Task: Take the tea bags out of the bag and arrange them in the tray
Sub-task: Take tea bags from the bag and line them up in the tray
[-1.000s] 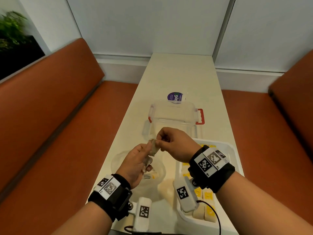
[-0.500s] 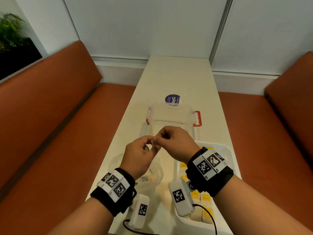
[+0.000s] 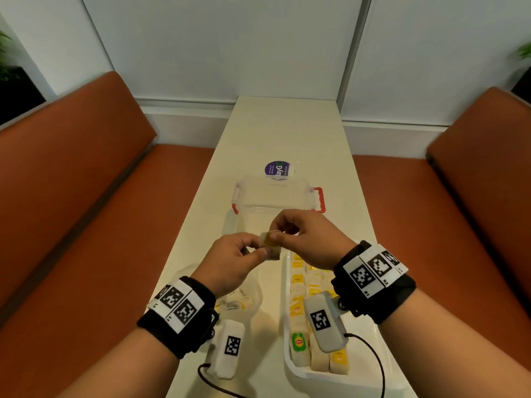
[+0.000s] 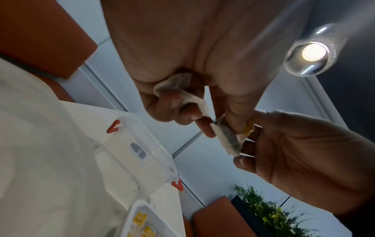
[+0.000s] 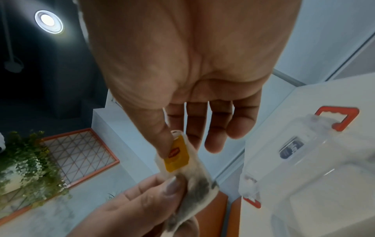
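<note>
Yellow tags mark the rows of tea bags already laid in the white tray [image 3: 290,366], which is seen from the head camera on the near right of the long pale table [image 3: 275,130]. Above the tray's far end a tea bag [image 3: 270,245] is held in the air between both hands: it is pinched by the left hand [image 3: 230,265] from the left and by the right hand [image 3: 310,239] from the right. A crumpled clear bag [image 3: 253,297] lies under the left wrist, beside the tray. Farther off, a clear box with red handles [image 3: 275,196] is set on the table.

From the left wrist, one tea bag [image 4: 227,139] is seen gripped at its upper end by the thumb and forefinger, and what may be a second one [image 4: 172,85] is tucked under the curled fingers, though the blur prevents certainty.

From the right wrist, the tea bag's yellow tag [image 5: 177,156] is pressed by the thumb, and the other fingers [image 5: 219,128] are held loosely extended.
</note>
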A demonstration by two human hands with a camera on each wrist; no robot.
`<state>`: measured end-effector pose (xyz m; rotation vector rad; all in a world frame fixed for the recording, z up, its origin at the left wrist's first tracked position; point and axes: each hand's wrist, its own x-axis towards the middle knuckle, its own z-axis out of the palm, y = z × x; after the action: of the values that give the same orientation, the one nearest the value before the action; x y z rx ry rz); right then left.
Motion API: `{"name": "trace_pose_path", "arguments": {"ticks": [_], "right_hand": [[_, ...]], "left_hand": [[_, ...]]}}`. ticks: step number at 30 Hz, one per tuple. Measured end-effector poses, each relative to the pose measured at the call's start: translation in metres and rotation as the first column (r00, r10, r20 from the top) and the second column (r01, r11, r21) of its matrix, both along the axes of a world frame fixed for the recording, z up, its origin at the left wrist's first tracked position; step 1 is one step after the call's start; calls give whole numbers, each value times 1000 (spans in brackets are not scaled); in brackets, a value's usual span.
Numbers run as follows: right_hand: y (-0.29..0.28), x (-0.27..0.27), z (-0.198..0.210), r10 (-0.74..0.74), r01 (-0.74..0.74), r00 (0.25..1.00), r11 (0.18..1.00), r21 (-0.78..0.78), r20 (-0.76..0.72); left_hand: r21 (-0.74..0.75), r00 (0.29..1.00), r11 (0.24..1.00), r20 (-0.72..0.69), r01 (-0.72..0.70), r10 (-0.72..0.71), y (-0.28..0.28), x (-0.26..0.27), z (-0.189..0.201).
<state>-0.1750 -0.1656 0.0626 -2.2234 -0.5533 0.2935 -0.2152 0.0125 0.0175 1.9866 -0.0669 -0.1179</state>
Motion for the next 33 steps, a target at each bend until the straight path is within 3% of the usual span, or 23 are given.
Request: {"name": "trace_pose_path", "arguments": {"ticks": [4,7,14,21,26,33], "right_hand": [[-21,1,-2,14,-13,1000,995,-100,6],[-47,4,-10,-48,49,999,977,-210,9],[-106,10,-72,-176,114,982,834,-540,-64],[-118,5,-126,-187,-13,961,706,-708,-205],[-121,4,-154,-149,-183,932,592,-785,-329],[-123,10,-172,-242,-35,938,647,-762,-248]], "left_hand": [[38,998,997,-2,67,-67,-18,5,-4],[44,998,998,-56,41,-39,-22,6,-18],[120,984,990,-151,-79,96,4,-2,-49],[123,974,984,-168,-133,152,14,-4,-53],[110,968,982,-181,-155,174,16,-6,-54],[135,963,977,-189,-168,191,19,-13,-51]]}}
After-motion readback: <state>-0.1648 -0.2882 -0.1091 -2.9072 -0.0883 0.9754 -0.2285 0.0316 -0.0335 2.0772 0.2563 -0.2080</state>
